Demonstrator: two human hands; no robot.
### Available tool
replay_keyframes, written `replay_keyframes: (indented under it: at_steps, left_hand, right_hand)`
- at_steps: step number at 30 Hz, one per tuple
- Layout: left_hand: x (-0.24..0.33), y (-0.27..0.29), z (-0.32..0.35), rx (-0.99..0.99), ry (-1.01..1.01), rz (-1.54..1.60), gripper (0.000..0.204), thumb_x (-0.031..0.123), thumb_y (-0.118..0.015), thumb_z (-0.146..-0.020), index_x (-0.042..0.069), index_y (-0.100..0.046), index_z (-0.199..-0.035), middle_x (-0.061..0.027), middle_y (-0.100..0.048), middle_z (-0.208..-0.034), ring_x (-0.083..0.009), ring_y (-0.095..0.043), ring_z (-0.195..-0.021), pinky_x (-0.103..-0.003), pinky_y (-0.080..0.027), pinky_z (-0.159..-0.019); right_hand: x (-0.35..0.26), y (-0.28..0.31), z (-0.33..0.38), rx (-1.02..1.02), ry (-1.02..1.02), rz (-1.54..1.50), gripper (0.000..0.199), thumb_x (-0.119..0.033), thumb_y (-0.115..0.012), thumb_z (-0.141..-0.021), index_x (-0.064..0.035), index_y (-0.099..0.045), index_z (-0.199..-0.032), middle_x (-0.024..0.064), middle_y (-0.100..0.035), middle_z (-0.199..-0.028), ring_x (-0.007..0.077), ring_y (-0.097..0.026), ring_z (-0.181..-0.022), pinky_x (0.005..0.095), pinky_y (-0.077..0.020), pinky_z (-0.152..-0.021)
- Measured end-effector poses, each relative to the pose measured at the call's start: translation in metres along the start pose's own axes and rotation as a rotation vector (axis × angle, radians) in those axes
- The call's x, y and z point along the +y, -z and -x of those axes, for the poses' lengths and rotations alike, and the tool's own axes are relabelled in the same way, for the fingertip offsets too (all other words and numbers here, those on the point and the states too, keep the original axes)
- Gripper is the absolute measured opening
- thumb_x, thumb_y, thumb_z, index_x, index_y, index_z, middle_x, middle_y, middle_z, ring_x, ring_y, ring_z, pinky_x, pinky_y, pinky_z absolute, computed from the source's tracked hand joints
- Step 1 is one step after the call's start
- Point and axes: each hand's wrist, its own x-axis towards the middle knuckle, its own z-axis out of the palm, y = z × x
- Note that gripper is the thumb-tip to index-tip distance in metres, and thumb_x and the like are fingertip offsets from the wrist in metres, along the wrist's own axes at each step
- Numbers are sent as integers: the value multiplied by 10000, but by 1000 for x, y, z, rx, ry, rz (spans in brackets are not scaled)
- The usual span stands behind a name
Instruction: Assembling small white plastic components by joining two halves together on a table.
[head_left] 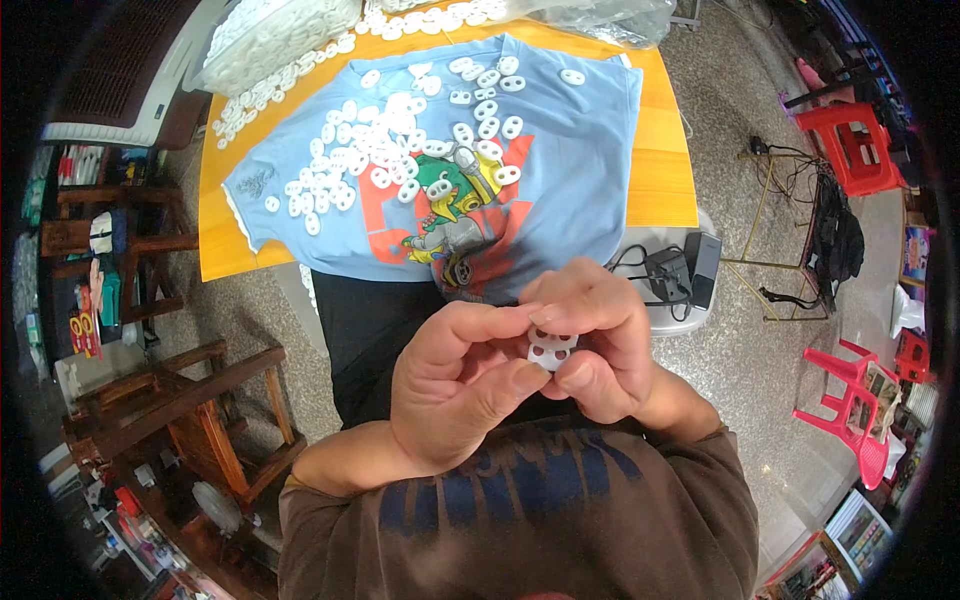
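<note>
Sitting between the fingertips of two bare hands, just in front of the chest, are what I read as two white two-holed pieces [549,363], one above the other, though the fingers hide too much for me to tell whether they are joined. I count four reddish-looking holes, two per row; the holed faces point up toward my camera, and each visible long axis runs roughly left to right. The left hand [440,385] has thumb and index finger drawn narrow on the pieces from the left; the right hand [607,335] pinches just as narrowly from the right. Beyond them I see one blue shirt [585,190] with a coloured print, spread over one yellow table [662,165]. On it lie dozens of similar loose white pieces [345,160], heaped too thickly for me to count; a single one lies apart near the top right of the cloth. More surround one clear tub [275,35] at the table's far left. Off to the right I count two plastic stools, one red stool [848,150] and one pink stool [850,412].
</note>
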Motion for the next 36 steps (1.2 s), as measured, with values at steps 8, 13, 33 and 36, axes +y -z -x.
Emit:
replay_keyframes:
  at_steps: [8,13,33,36]
  left_hand:
    - [-6,5,2,-26,-24,3,329,-50,-563,-820,20,-469,-1127,-94,-539,-985,-149,-577,-837,-267,-491,-728]
    - [-3,2,0,-23,-25,-10,283,-54,-559,-821,17,-489,-1087,-96,-536,-988,-152,-579,-816,-269,-494,-715]
    - [-5,1,0,20,-74,-22,255,-46,-557,-826,10,-492,-1066,-101,-549,-981,-138,-583,-776,-247,-494,-682]
    - [-7,5,-1,8,-69,-74,245,-53,-547,-830,6,-492,-1062,-97,-549,-972,-130,-584,-766,-238,-495,-674]
  right_hand:
    - [1,-1,2,-4,4,55,262,-170,-512,-884,8,-454,-1067,98,-535,-845,201,-477,-704,312,-406,-636]
    - [-1,-4,3,38,-1,108,260,-240,-505,-886,-52,-477,-1063,109,-483,-867,174,-444,-674,336,-385,-643]
    - [7,-8,7,63,24,111,239,-229,-469,-901,-43,-443,-1048,98,-479,-839,148,-434,-648,322,-376,-609]
    - [10,-9,7,80,17,76,223,-188,-474,-896,-29,-456,-1052,93,-504,-827,175,-451,-662,324,-388,-617]
